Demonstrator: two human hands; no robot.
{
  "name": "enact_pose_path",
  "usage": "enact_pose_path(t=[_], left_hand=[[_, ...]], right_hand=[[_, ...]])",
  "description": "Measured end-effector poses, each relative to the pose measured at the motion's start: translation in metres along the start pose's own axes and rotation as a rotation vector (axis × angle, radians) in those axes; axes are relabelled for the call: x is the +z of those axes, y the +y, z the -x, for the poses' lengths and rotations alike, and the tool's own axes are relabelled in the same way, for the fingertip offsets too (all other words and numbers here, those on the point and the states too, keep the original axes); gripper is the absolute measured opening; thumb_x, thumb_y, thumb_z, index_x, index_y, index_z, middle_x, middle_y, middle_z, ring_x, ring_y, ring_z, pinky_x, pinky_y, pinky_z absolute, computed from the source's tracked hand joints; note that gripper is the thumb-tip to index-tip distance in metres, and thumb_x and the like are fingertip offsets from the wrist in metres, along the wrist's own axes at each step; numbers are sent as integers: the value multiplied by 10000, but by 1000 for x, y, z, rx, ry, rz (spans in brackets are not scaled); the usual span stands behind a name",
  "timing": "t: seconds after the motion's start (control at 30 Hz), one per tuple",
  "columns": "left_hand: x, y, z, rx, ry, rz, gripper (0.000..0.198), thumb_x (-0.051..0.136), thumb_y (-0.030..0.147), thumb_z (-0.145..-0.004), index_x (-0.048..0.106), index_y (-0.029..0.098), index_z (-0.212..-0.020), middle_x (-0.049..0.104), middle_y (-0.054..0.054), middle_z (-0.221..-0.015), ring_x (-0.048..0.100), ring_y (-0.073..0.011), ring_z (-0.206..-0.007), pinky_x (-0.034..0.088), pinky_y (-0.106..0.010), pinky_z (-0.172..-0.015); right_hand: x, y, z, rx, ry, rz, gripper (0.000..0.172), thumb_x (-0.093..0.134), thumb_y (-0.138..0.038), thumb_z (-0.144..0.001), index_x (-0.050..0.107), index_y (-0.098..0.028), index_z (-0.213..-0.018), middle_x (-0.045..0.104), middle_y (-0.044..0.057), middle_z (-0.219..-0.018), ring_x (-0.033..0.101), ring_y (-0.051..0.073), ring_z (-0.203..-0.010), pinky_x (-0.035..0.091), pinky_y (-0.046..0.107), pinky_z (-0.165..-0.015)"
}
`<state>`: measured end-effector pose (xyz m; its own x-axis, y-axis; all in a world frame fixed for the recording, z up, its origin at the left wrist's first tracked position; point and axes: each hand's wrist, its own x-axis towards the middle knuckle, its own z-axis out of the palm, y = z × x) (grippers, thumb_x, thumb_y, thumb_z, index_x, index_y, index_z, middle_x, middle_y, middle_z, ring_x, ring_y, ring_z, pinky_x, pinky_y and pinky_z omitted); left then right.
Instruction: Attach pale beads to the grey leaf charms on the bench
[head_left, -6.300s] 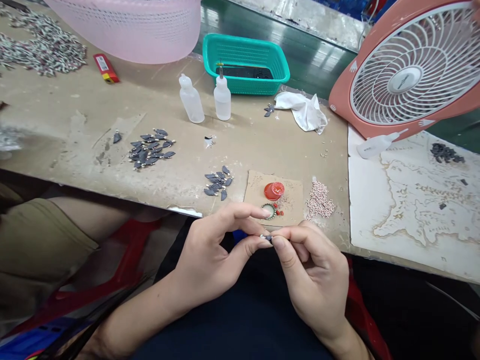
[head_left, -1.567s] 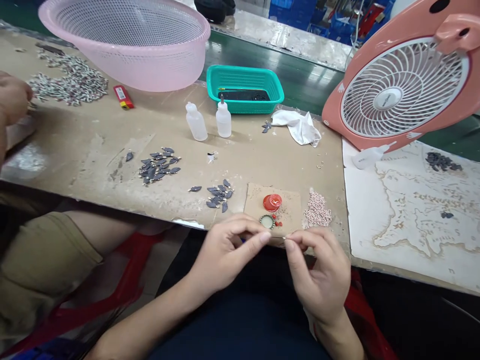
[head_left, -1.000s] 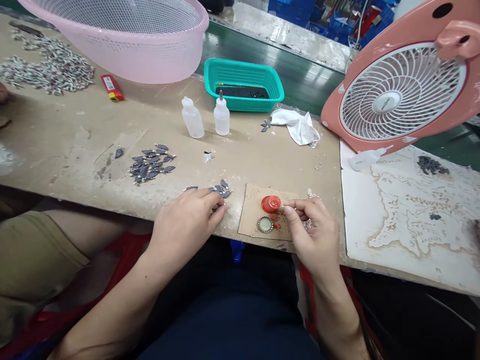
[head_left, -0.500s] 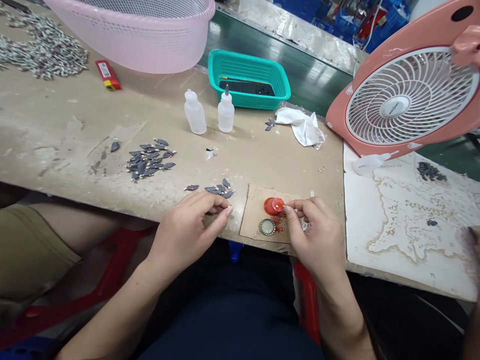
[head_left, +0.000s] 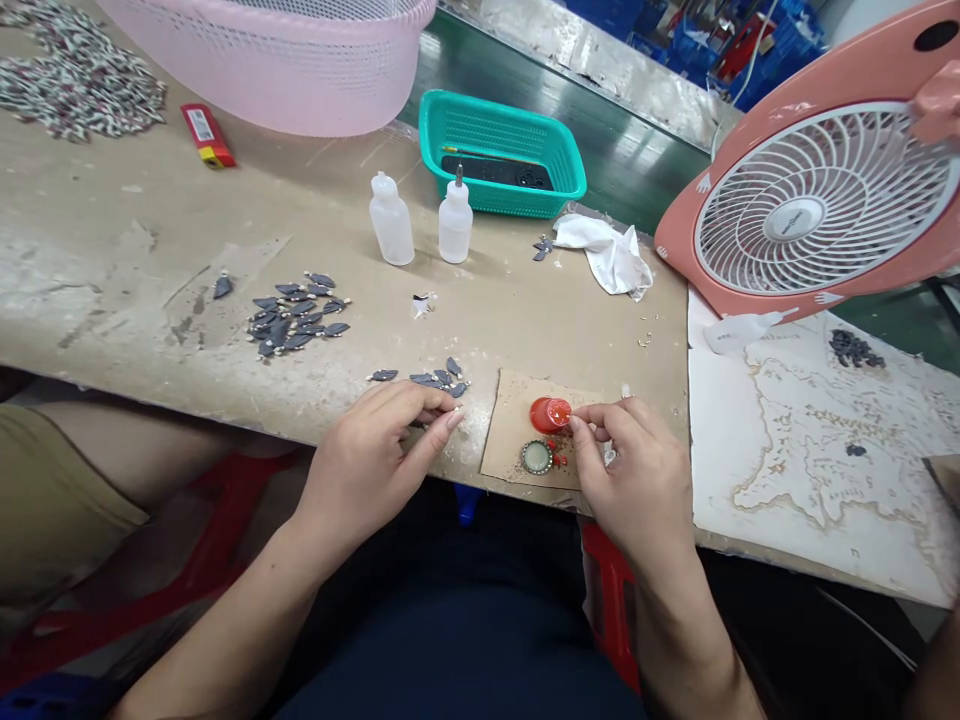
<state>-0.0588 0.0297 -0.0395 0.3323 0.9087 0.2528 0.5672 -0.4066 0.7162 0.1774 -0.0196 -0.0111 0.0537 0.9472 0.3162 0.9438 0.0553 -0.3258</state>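
Note:
My left hand (head_left: 386,440) pinches a tiny pale piece (head_left: 458,408) between thumb and forefinger; most of what it holds is hidden. Just beyond those fingers lie several small dark grey leaf-shaped pieces (head_left: 427,380). With thumb and forefinger pressed together, my right hand (head_left: 637,460) is at the rim of a small red cup (head_left: 550,414); whatever is in the pinch is too small to name. The cup rests on a piece of brown cardboard (head_left: 502,440), beside a bottle cap (head_left: 536,457) and some red bits (head_left: 559,460).
A larger pile of grey leaf-shaped pieces (head_left: 296,315) lies to the left. Farther back stand two plastic bottles (head_left: 392,222), a green basket (head_left: 502,200) and a pink basket (head_left: 322,90). At right are a fan (head_left: 795,220) and a map-printed sheet (head_left: 720,450).
Both hands keep nearly the same place and their pinches. The view has shifted slightly. A dark shape at the right edge has moved.

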Motion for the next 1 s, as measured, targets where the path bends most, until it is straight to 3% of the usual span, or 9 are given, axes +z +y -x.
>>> enact_pose_path(t=[0.17,0.33,0.43,0.57,0.73,1.0], left_hand=[[1,0,1,-1,17,14,56,619,218,-933,659,187,-958,677,-5,-878,622,-156,-816,491,-271,-757],[4,3,1,-33,69,123,39,644,213,-922,658,213,-958,658,17,-851,597,-111,-732,483,-206,-648],[4,7,3,-153,67,326,73,654,252,-924,674,231,-991,666,15,-876,614,-97,-723,493,-187,-642],[6,15,6,-287,-28,659,165,643,312,-943,718,277,-1085,675,11,-855,629,-89,-737,505,-153,-641],[15,31,9,-387,-138,1055,78,696,312,-911,759,277,-940,672,23,-775,612,-59,-628,512,-133,-606],[23,57,13,-435,-126,1269,38,796,253,-815,800,283,-839,719,6,-780,617,-66,-578,535,-134,-552]], right_hand=[[-1,-1,-1,2,-1,10,148,567,-235,-928,687,-173,-868,620,29,-778,583,176,-738,455,322,-679],[-3,-2,-1,21,11,-60,128,590,-226,-914,692,-176,-856,615,21,-762,575,157,-718,455,301,-661],[-5,-3,-1,72,25,-202,107,621,-233,-898,701,-187,-843,599,4,-744,555,136,-687,458,283,-647],[-8,-5,2,238,20,-537,97,665,-280,-878,706,-219,-814,577,-19,-717,518,117,-642,438,258,-592],[-11,-15,11,387,11,-969,84,692,-311,-870,702,-242,-822,585,-35,-697,528,105,-643,455,230,-586],[-20,-40,37,342,100,-985,43,662,-227,-888,688,-250,-862,528,-33,-722,498,103,-625,448,235,-567]])
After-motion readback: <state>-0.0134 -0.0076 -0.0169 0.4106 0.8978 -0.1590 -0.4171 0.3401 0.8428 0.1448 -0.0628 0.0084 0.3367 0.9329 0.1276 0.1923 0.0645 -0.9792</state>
